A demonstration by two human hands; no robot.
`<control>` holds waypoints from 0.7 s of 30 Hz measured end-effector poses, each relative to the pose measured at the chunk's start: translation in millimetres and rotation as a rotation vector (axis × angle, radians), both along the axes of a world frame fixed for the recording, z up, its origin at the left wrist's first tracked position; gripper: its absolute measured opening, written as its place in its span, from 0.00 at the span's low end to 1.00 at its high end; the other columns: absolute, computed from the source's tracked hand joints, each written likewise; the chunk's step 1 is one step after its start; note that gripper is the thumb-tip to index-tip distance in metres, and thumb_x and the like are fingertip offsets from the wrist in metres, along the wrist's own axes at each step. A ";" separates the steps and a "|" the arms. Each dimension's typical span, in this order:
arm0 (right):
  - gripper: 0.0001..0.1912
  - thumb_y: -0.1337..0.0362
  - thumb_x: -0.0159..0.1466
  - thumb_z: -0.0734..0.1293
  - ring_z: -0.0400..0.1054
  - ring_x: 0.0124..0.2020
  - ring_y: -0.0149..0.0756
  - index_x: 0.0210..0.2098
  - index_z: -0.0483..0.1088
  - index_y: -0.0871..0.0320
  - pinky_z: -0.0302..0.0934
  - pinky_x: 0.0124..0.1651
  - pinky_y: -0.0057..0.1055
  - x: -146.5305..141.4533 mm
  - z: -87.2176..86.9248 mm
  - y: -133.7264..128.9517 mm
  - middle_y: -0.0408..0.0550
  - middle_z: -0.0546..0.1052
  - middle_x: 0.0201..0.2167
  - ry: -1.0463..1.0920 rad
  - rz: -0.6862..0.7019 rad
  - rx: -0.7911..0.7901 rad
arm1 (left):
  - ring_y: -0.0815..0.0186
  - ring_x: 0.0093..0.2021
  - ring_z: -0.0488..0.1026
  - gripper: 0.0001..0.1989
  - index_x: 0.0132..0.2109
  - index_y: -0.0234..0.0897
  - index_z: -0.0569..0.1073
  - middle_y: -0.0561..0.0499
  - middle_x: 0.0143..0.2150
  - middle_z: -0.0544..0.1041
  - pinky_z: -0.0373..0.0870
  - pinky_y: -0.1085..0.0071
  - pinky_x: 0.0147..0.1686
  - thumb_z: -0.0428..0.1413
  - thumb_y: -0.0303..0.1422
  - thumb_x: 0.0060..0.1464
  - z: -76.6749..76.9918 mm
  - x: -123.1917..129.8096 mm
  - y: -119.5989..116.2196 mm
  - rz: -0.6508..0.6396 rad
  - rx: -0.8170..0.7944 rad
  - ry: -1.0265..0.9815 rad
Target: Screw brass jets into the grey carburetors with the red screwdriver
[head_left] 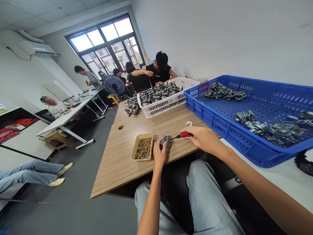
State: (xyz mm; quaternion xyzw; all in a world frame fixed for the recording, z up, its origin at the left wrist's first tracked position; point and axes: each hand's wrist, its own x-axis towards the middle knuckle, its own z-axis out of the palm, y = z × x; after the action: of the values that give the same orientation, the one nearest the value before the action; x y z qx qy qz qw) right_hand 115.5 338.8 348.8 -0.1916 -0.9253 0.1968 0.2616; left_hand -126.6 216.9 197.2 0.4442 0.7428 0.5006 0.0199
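Observation:
My left hand (159, 154) grips a small grey die-cast metal part (166, 141), probably a carburetor piece, just above the wood-grain table (114, 163). My right hand (199, 138) holds a red-handled screwdriver (186, 134), and its shaft reaches to that part. Beside my left hand stands a small tan tray (143, 147) of brass screws. A little white hook-shaped piece (189, 123) lies on the table just beyond my right hand.
A blue perforated crate (227, 80) holds grey metal carburetor bodies at the right. A white plastic basket (166, 106) of bagged parts stands beyond it. Several people sit or stand further back, near a fan (113, 85) and another table (66, 117).

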 end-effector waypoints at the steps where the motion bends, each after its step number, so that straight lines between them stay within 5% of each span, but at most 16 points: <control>1: 0.16 0.71 0.70 0.65 0.79 0.48 0.40 0.53 0.76 0.47 0.68 0.50 0.33 -0.3 -0.8 0.5 0.42 0.84 0.50 0.005 0.005 -0.004 | 0.54 0.55 0.76 0.20 0.59 0.39 0.76 0.40 0.53 0.79 0.71 0.57 0.58 0.53 0.46 0.70 0.2 0.1 0.0 -0.002 0.003 0.000; 21: 0.15 0.70 0.71 0.64 0.78 0.50 0.41 0.53 0.74 0.48 0.68 0.52 0.35 -2.7 -7.2 -0.1 0.44 0.82 0.52 0.020 0.052 0.029 | 0.54 0.53 0.77 0.18 0.58 0.39 0.77 0.41 0.52 0.79 0.72 0.57 0.57 0.54 0.44 0.69 4.3 3.6 -1.7 0.002 0.015 -0.019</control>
State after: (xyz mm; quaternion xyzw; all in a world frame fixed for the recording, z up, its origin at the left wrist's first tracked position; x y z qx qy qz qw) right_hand 112.8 338.6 341.6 -0.1618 -0.9300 0.1922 0.2684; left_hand -123.0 215.3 201.4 0.4387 0.7393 0.5104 0.0232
